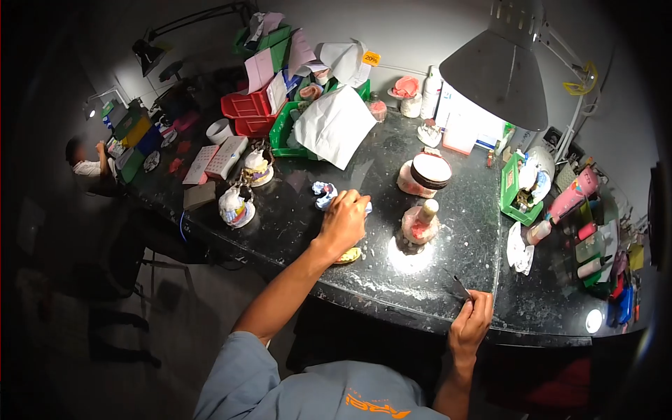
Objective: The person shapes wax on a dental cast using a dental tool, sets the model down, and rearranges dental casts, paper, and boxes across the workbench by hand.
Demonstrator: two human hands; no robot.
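Note:
My left hand (346, 220) reaches over the middle of the dark bench, fingers curled down around a pale blue piece (369, 208) that is mostly hidden. Just left of the fingers lies a pale blue dental impression (323, 192). Under the wrist, near the bench edge, sits a yellow piece (348, 256), partly covered. Between the thumb and fingers of my right hand (472, 322) is a thin dark hand tool (460, 285), its tip pointing up and left over the front edge. A stained pot with a pale upright stub (420, 225) stands between the hands.
Two dental models on articulators (236, 206) stand at the left. Behind are red bins (248, 105) and a green bin (282, 133) with papers. A round white-topped container (430, 170) sits farther back. A large lamp (493, 73) hangs at right, near a green tray (514, 192).

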